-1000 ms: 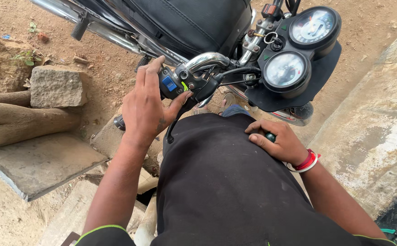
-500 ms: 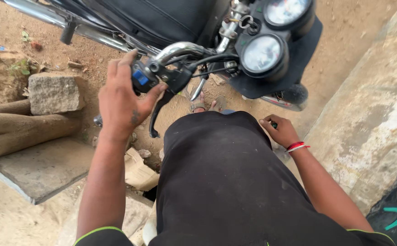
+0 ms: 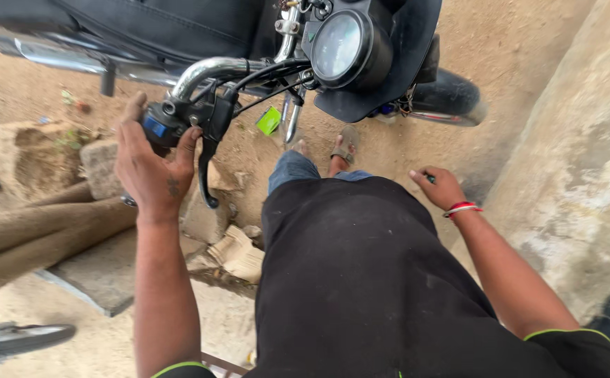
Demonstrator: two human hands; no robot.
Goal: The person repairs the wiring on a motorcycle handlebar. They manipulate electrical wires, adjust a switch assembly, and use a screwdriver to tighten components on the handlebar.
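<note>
My left hand [image 3: 152, 171] is wrapped around the left end of a motorcycle handlebar [image 3: 210, 70]. Its thumb and fingers lie against the black switch housing [image 3: 172, 119] with a blue button, just left of the black lever [image 3: 207, 171]. My right hand [image 3: 441, 187], with a red band at the wrist, hangs beside my black shirt [image 3: 361, 280]. Its fingers are curled on a small dark object [image 3: 431, 179] that I cannot make out.
A round gauge [image 3: 336, 45] and the front wheel [image 3: 452, 98] lie ahead. My sandalled foot [image 3: 347, 143] stands on the dirt near a green scrap [image 3: 268, 120]. Stones [image 3: 32, 150], logs [image 3: 39, 231] and a slab [image 3: 109, 273] are at the left, and a concrete wall [image 3: 585, 161] rises at the right.
My right hand has moved off the front of my shirt to the right side. My left hand stays on the handlebar end. The view has shifted toward the motorcycle's front.
</note>
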